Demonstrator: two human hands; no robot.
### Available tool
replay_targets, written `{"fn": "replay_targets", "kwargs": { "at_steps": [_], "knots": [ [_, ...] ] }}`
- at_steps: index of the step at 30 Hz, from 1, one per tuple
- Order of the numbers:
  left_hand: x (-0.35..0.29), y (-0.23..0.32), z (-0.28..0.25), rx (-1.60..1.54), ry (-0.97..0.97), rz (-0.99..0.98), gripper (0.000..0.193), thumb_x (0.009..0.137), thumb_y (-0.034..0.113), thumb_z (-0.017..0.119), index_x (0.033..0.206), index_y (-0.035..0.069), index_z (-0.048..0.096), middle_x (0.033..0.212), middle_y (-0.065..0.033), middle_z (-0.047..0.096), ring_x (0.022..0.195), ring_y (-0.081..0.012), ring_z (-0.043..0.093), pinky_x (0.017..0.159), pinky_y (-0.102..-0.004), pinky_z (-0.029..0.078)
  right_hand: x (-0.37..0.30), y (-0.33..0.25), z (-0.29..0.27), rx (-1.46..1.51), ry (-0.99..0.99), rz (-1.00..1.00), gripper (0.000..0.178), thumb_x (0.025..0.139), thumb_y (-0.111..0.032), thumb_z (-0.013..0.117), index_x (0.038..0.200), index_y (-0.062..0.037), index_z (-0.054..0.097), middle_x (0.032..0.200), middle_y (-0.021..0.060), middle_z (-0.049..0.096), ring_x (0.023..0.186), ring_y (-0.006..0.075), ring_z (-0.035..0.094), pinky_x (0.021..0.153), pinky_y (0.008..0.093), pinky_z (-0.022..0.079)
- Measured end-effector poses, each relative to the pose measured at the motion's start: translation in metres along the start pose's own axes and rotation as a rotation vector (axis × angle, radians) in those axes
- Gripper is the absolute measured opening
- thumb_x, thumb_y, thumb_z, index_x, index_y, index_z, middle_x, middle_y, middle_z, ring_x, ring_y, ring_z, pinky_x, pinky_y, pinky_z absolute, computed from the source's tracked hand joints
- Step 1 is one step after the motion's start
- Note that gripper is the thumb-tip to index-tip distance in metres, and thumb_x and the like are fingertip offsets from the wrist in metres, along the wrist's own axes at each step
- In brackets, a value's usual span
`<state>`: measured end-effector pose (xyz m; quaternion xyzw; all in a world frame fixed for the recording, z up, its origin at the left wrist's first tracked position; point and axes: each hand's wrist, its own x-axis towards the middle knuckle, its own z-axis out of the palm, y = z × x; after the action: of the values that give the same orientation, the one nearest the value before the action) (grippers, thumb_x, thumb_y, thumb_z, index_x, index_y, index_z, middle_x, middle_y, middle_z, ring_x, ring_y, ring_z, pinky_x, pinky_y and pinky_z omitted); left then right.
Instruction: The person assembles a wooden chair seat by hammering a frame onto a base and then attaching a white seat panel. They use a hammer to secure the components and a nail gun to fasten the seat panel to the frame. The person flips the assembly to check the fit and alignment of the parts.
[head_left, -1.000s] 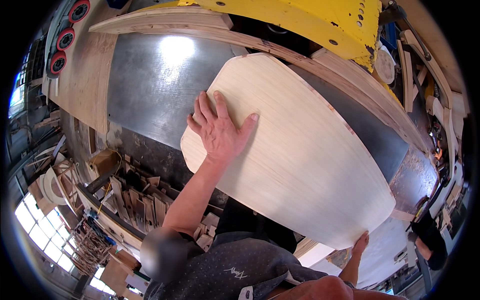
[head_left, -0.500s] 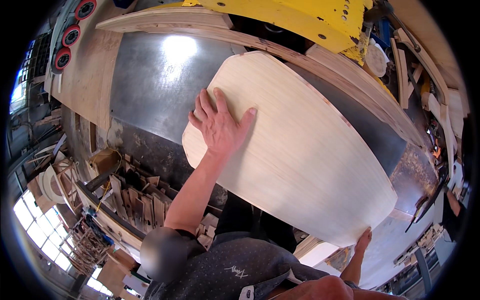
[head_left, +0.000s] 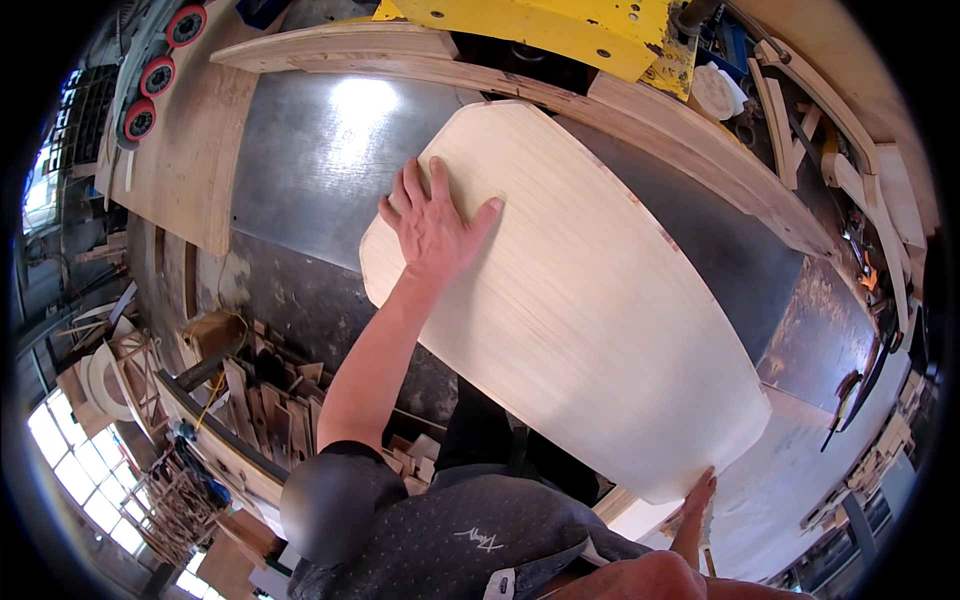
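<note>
A long, pale wooden board (head_left: 590,300) with clipped corners lies slantwise over a grey metal machine table (head_left: 300,170). My left hand (head_left: 435,225) rests flat on its left part, fingers spread and thumb apart. At the board's near right end, my right hand (head_left: 699,490) holds the corner by its edge; the fingers underneath are hidden. The far left end of the board comes close to a curved-looking wooden fence (head_left: 700,165) that runs along the back of the table.
Behind the fence stands a yellow machine housing (head_left: 560,30). A feeder with red-rimmed wheels (head_left: 157,76) is at far left, above a plywood sheet (head_left: 190,160). Wood offcuts (head_left: 280,405) fill a bin at lower left. Clamps and tools lie at right.
The whole view has shifted a little, and the board's right end with my right hand sits slightly farther left in the picture. Both hands keep their places on the board.
</note>
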<state>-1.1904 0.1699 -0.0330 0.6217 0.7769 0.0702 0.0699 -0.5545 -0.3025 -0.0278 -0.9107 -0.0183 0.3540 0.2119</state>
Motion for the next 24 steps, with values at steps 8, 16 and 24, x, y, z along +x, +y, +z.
{"fn": "replay_targets", "kwargs": {
  "at_steps": [8,16,24],
  "knots": [
    [0.018,-0.013,-0.007,0.010,-0.070,0.077,0.105,0.084,0.075,0.062,0.152,-0.002,0.039,0.157,-0.0316,0.030,0.149,-0.0447,0.025,0.116,-0.0662,0.016,-0.071,0.051,0.029,0.140,0.029,0.134,0.072,0.105,-0.057,0.051,0.152,-0.0038,0.038,0.140,0.0131,0.057,0.117,0.0247,0.061,0.099,0.0377,0.053],
    [0.032,-0.022,-0.010,-0.014,-0.102,0.152,0.101,0.083,0.069,0.068,0.151,0.000,0.039,0.157,-0.0295,0.031,0.149,-0.0434,0.025,0.115,-0.0648,0.018,-0.119,0.075,0.056,0.243,0.006,0.130,0.060,0.106,-0.053,0.052,0.141,-0.0042,0.046,0.134,0.0121,0.060,0.118,0.0243,0.062,0.100,0.0393,0.053],
    [0.042,-0.029,-0.014,0.018,-0.091,0.212,0.098,0.084,0.066,0.070,0.152,0.002,0.039,0.157,-0.0255,0.031,0.148,-0.0414,0.026,0.117,-0.0607,0.019,-0.154,0.109,0.072,0.345,-0.014,0.230,0.056,0.107,-0.051,0.053,0.139,-0.0061,0.042,0.139,0.0122,0.057,0.122,0.0254,0.060,0.103,0.0405,0.053]
  ]
}}
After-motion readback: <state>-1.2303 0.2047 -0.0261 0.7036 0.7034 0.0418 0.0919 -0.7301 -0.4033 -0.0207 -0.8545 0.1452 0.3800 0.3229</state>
